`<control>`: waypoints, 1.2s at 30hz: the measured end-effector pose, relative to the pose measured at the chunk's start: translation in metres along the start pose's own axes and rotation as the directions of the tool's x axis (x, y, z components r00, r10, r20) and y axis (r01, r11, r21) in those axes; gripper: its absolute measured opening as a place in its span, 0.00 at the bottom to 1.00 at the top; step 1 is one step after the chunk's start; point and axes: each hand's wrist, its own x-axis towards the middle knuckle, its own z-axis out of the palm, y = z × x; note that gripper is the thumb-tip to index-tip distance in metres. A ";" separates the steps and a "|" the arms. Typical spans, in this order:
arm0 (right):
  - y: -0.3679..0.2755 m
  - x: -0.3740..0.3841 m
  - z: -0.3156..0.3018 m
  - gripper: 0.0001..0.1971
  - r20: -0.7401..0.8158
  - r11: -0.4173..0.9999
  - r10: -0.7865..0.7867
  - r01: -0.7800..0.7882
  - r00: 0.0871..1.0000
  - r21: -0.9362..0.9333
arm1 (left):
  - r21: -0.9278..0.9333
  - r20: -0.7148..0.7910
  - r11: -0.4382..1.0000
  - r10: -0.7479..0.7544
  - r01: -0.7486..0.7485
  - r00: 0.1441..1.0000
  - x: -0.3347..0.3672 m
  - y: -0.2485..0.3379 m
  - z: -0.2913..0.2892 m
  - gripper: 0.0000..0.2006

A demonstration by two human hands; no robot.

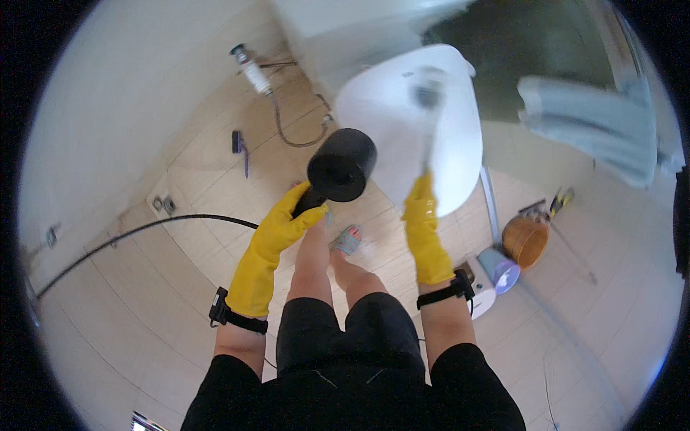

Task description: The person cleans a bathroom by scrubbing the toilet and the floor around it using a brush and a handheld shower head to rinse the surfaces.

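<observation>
Left hand: in a yellow glove, the left hand point(284, 223) grips the short handle of a black cylinder point(341, 165), fingers wrapped round it.
Right hand: also gloved in yellow, the right hand point(422, 205) is closed round a long-handled tool point(429, 136), whose blurred grey head is at the far end, above the toilet.
Toilet: the white toilet point(456, 158) lies far and right of the black cylinder, which overlaps its left edge in view; whether they touch cannot be told.
In the way: the cylinder hides some floor, and a black hose point(165, 219) curves across the left side to behind the left glove.
Feet: a grey slipper point(348, 241) shows just near of the cylinder.
Far left: a white fitting point(253, 75) with a flexible hose point(284, 133); nearer, a purple-handled brush point(238, 142) on the floor.
Right: an orange-brown bucket point(526, 243) beside a purple container point(506, 276).
</observation>
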 end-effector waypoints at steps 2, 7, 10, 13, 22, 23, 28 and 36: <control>0.019 -0.012 0.020 0.24 -0.001 0.971 -0.208 0.206 0.978 -0.124 | 0.043 0.006 0.999 0.001 -0.001 1.000 0.002 -0.007 0.005 0.26; 0.057 0.034 -0.003 0.22 -0.146 0.931 -0.280 0.230 0.949 -0.284 | 0.172 0.044 0.985 0.017 -0.024 0.999 -0.001 -0.003 0.054 0.24; 0.041 0.036 -0.051 0.20 -0.106 0.908 0.293 -0.242 0.950 0.341 | 0.300 0.077 0.954 0.002 -0.025 0.997 -0.008 0.013 0.088 0.24; 0.135 -0.017 -0.034 0.23 -0.150 0.828 0.337 -0.217 0.929 0.516 | 0.328 0.115 0.942 0.034 -0.070 0.993 -0.017 0.014 0.116 0.23; 0.123 0.016 -0.028 0.25 -0.156 0.986 0.120 -0.100 0.980 0.130 | 0.441 0.165 0.897 -0.091 0.009 0.982 -0.020 0.010 0.159 0.17; 0.131 0.002 -0.042 0.24 -0.128 0.921 0.273 -0.220 0.954 0.321 | 0.456 0.182 0.890 -0.093 -0.001 0.979 -0.019 0.012 0.162 0.16; 0.170 -0.108 -0.051 0.23 -0.041 0.763 0.490 -0.406 0.871 0.503 | 0.460 0.191 0.888 -0.112 0.012 0.975 -0.026 0.006 0.174 0.16; 0.266 -0.088 -0.056 0.22 -0.132 0.933 0.313 -0.278 0.941 0.228 | 0.475 0.232 0.880 -0.162 0.034 0.959 -0.038 -0.029 0.197 0.24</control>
